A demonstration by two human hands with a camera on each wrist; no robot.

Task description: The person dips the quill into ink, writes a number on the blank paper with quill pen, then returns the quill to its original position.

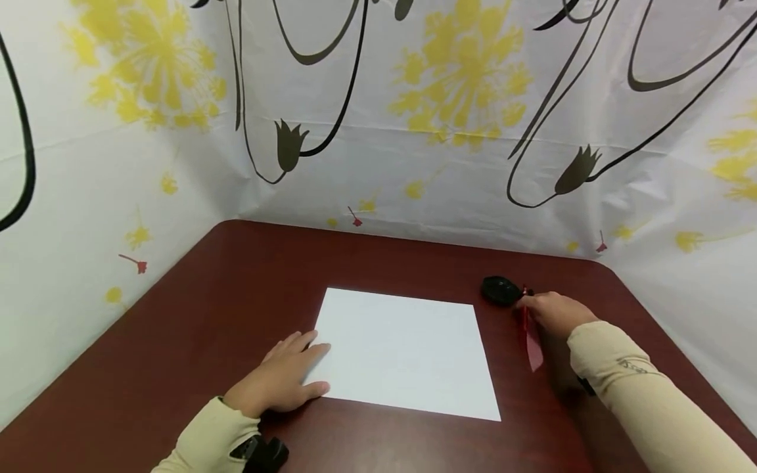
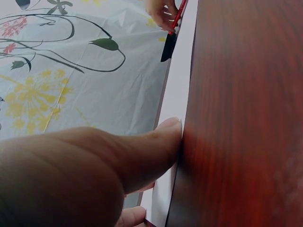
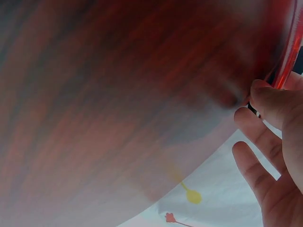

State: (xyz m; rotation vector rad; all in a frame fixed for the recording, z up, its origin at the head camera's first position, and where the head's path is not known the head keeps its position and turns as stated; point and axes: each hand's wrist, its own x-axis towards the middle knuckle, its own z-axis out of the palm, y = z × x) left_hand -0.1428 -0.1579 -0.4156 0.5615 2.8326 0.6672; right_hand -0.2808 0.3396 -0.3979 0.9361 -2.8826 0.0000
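Note:
A blank white sheet of paper [image 1: 402,355] lies on the dark red-brown table. My left hand [image 1: 282,373] rests on its left edge with spread fingers; in the left wrist view the thumb [image 2: 151,146] lies along the near edge of the paper [image 2: 177,90]. To the right of the sheet, my right hand [image 1: 556,312] pinches a narrow red plastic piece [image 1: 524,322] between thumb and finger. The right wrist view shows that red piece [image 3: 288,56] as shiny, with its other fingers loosely extended. A black oval object [image 1: 501,290] touches or adjoins it; whether they are joined I cannot tell.
The wooden table [image 1: 254,269] has rounded far corners. A white patterned cloth [image 1: 378,177] with yellow and dark floral prints hangs behind it and along both sides. A black device [image 1: 266,453] is strapped at the left wrist.

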